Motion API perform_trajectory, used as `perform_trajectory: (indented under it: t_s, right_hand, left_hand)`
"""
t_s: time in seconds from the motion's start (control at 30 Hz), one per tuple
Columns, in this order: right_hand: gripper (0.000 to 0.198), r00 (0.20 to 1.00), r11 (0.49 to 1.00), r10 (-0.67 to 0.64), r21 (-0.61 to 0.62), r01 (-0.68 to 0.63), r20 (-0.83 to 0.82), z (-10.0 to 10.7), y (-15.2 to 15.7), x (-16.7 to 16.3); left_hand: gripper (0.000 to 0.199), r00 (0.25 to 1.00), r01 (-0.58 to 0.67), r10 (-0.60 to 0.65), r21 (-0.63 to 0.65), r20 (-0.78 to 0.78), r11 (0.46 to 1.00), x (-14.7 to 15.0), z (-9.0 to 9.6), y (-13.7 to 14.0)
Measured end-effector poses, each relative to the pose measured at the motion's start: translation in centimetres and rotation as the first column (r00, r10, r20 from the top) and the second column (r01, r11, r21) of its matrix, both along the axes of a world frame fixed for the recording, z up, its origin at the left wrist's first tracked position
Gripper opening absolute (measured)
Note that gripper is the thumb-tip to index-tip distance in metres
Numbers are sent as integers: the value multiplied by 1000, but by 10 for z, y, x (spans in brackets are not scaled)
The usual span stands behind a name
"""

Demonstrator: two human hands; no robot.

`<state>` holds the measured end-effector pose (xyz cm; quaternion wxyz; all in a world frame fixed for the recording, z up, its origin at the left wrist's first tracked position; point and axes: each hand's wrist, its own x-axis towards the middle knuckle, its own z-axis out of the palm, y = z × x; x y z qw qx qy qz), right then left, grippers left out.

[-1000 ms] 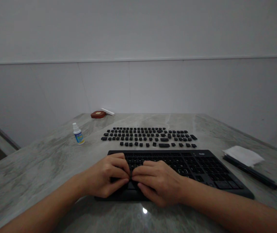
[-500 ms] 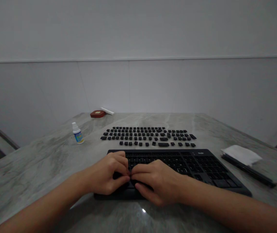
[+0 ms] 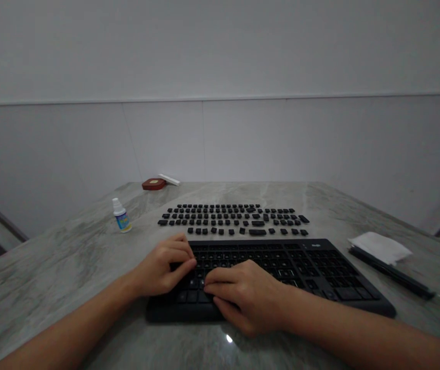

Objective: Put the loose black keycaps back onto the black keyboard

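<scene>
A black keyboard point(image 3: 358, 307) lies in front of me, many of its key positions bare of caps. Over its left end is my left hand point(image 3: 166, 266), the fingers curled and the thumb drawn in toward the index finger; whatever may be between them is hidden. My right hand point(image 3: 245, 294) rests on the lower left keys with its thumb and fingertips bunched together, and I cannot make out anything in that pinch. Behind the keyboard, loose black keycaps, among them a long keycap point(image 3: 257, 232), are laid out in several rows.
A small white bottle with a blue and yellow label point(image 3: 122, 220) stands at the left. Farther back are a reddish-brown case point(image 3: 154, 184) and a white strip point(image 3: 169, 180). On the right, a long black tool point(image 3: 393, 273) lies by a white tissue point(image 3: 381, 247). A wall rises behind the table.
My left hand has moved left, away from my right hand, and more of the keyboard's lower left keys show between them. The right hand stays at nearly the same place.
</scene>
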<state>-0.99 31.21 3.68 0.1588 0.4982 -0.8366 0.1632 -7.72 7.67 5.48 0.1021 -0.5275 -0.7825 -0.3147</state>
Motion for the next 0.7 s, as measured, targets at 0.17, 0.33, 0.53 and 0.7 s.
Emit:
perform_trajectory:
  t_s: [0.17,0.33,0.53,0.7]
  right_hand:
    - [26,999,999,17,-29,-18,-31,0,0,0]
    - [24,988,997,-70,-35,66,-137,-5,-3,2]
    - [27,667,655,-735,126,745,-123,29,26,-22]
    - [35,278,293,-955,473,831,104,73,103,-52]
  left_hand:
    - [35,837,-546,547,-60,9,836,-26,-5,-13]
    - [37,741,-653,671,-199,31,731,-32,-10,-13]
    - [52,639,-717,769,-363,-1,595,-18,-7,-12]
    - [55,636,-682,770,-510,-59,524,-11,-3,-13]
